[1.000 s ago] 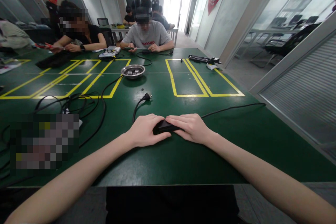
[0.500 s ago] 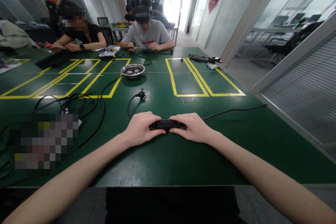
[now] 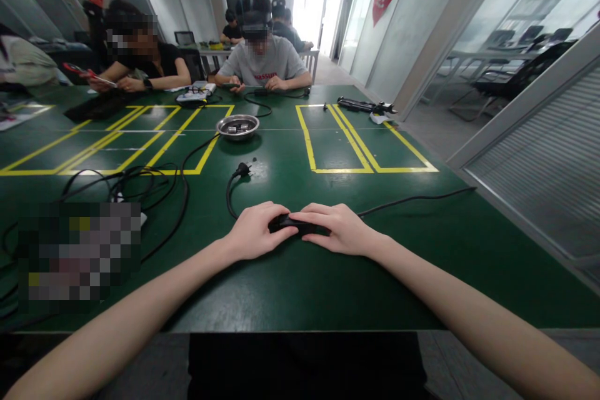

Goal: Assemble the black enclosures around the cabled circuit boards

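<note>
Close to the table's near side, a black power adapter (image 3: 307, 229) lies between my two hands, much of it covered by fingers. My left hand (image 3: 260, 230) is closed on its left end, thumb in front and fingers behind. At the right end my right hand (image 3: 340, 227) grips it, with fingers laid across the top and the thumb at the front. A black cord leads from the left side to a black plug (image 3: 243, 170) on the table. From the right side another black cable (image 3: 417, 197) runs off to the right, ending in a thin tip.
A metal bowl (image 3: 237, 127) with small metal parts stands on the green table (image 3: 281, 294). Coiled black cables (image 3: 140, 184) lie left, beside a blurred-out object (image 3: 79, 253). Yellow tape (image 3: 344, 170) marks rectangles. Across the table sit co-workers; a black tripod-like item (image 3: 365, 105) lies far right.
My right fingers have shifted left over the top of the adapter, which appears tilted toward me less squarely. The plug has moved slightly left.
</note>
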Motion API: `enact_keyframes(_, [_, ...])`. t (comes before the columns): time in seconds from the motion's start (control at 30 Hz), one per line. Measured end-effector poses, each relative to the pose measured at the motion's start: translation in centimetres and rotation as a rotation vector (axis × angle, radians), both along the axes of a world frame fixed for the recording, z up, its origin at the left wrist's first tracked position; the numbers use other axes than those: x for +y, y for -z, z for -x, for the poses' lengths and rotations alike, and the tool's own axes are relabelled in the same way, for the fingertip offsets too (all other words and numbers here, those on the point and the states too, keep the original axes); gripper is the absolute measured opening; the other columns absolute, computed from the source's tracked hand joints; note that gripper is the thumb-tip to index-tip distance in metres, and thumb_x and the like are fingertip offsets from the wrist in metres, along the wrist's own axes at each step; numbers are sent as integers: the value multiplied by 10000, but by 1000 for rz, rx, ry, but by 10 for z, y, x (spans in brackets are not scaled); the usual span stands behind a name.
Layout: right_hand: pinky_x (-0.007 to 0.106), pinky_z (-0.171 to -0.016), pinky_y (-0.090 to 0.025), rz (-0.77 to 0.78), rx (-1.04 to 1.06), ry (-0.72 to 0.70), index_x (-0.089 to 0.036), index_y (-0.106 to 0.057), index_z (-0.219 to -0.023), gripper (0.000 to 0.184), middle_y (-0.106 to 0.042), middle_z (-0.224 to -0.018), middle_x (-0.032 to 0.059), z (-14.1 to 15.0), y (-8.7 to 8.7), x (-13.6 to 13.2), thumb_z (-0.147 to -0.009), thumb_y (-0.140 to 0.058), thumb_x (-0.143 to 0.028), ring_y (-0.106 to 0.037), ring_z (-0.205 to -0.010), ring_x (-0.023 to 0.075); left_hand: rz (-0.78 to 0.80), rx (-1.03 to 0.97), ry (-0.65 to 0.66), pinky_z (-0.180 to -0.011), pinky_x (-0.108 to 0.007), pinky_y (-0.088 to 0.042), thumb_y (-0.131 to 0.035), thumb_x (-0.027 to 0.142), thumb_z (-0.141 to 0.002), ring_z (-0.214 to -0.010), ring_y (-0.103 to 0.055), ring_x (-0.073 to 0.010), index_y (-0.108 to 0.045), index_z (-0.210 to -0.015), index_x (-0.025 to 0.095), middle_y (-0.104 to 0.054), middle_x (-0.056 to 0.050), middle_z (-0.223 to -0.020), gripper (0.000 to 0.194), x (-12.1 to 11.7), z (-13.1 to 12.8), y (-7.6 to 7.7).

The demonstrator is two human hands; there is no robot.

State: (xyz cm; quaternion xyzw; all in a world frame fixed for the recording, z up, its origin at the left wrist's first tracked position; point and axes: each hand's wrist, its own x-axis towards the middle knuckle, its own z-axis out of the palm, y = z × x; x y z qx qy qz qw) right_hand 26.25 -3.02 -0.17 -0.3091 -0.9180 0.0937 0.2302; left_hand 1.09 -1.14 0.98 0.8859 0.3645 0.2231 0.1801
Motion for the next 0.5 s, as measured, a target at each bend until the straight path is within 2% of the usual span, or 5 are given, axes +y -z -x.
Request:
enact_keyframes(0.17, [271,-695,-561,-68,-76,46,-256,-564,-1484,526,-735,-1199,76,-2,2,1,-973,-658,-339,-744,-865,186,26,-8,-6,-730,-314,-514,-694,423,-962,-832,-676,-212,-767,-1026,201,-747,-37,-874,242,-1,-3,4])
enact_keyframes(0.23, [277,-698,-567,-75,-79,60,-267,-578,-1476,517,-737,-1180,73,-7,2,4,-973,-658,-353,-740,-842,186,-33,-43,18,-820,-371,-548,-687,415,-965,-934,-683,-248,-749,-1108,196,-768,-67,-969,268,0,-3,7])
enact_keyframes(0.3, [309,-766,-590,-72,-5,131,-278,-602,-1452,496,-743,-1190,74,-18,2,10,-967,-656,-367,-747,-902,208,-148,-103,42,-986,-470,-535,-709,383,-947,-1135,-656,-296,-677,-1299,200,-751,-114,-1205,397,3,-1,9])
enact_keyframes(0.4, [395,-875,-602,-71,225,386,-265,-666,-1363,459,-751,-1227,86,-44,3,28,-924,-669,-402,-729,-1057,274,-291,-197,34,-1143,-549,-445,-685,320,-957,-1343,-562,-324,-634,-1367,213,-657,-138,-1418,427,7,3,8])
enact_keyframes(0.5, [412,-814,-598,-81,425,767,-214,-713,-1259,480,-773,-1148,106,-77,4,49,-852,-692,-468,-718,-992,295,-199,-195,164,-1013,-446,-546,-608,271,-1003,-1122,-683,-253,-691,-1233,202,-757,-98,-1166,254,6,8,7])
